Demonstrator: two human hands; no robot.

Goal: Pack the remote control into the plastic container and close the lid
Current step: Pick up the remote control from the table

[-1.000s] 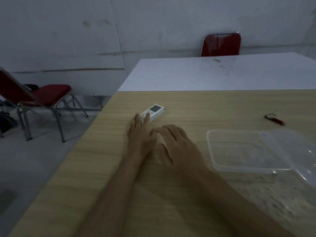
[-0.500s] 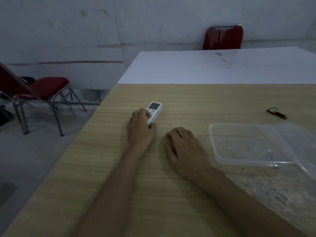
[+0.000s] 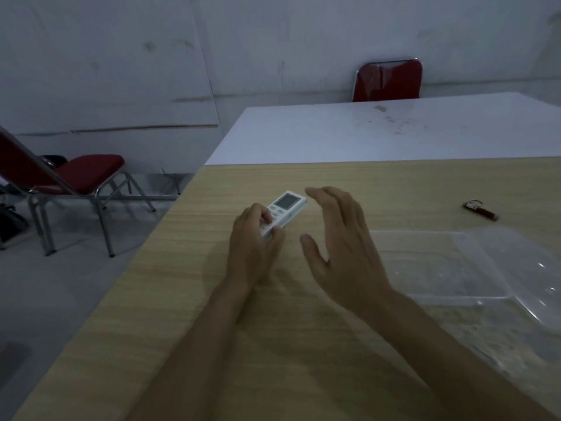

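Here left hand (image 3: 253, 238) grips remote (image 3: 283, 211), screen end pointing far-right, seemingly lifted; right hand (image 3: 340, 247) spread.

Dim room, grey walls (image 3: 121, 56), grey floor (image 3: 45, 299), wooden table (image 3: 273, 344) (white table (image 3: 364, 135) behind), red chairs (image 3: 88, 174)

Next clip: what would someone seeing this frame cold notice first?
Mid-table, the left hand grips the near end of a white remote control, its display pointing away. The right hand hovers open just beside it. To the right, a clear plastic container sits open and empty on the wooden table, with a small red keychain beyond it.
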